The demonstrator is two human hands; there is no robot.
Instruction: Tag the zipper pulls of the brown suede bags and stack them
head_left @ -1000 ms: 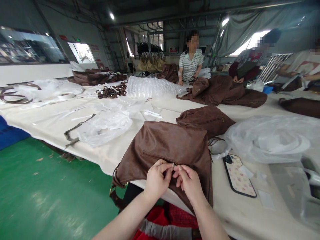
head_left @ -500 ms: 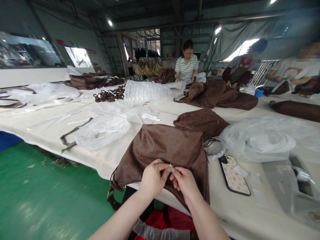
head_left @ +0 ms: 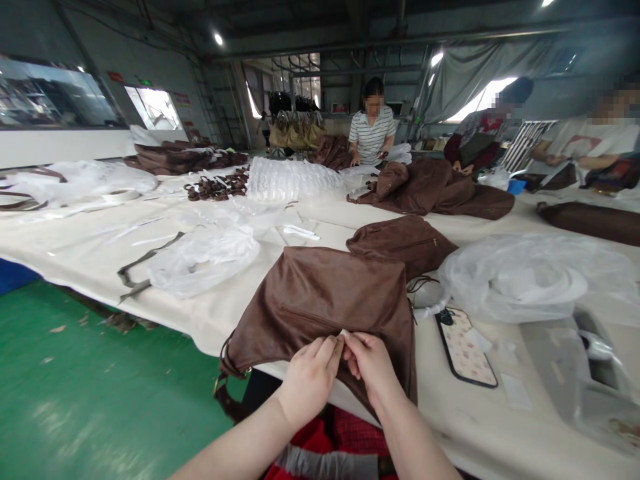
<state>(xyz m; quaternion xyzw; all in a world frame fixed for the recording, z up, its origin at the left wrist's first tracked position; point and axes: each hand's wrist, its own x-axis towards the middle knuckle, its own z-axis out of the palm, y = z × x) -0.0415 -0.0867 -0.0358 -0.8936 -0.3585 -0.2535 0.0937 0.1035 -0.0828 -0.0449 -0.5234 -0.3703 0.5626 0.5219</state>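
Left grip [head_left: 309, 377] straighter-fingered now, hold unclear; my right grip [head_left: 371, 363] pinches a scrap [head_left: 344, 333] over the bag [head_left: 340, 280], likely limp, best edge-held.

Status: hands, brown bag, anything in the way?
Right hand pinches small white piece, left hand right beside it. Brown bag beneath, overhanging table edge. Phone right of bag, clear of both hands.

Front bag [head_left: 330, 287] on the table [head_left: 465, 417] — phone [head_left: 470, 357] to its right, second bag [head_left: 395, 243] behind.

A white table [head_left: 465, 420] bears bags [head_left: 345, 283], plastic [head_left: 515, 270], a phone [head_left: 467, 350].
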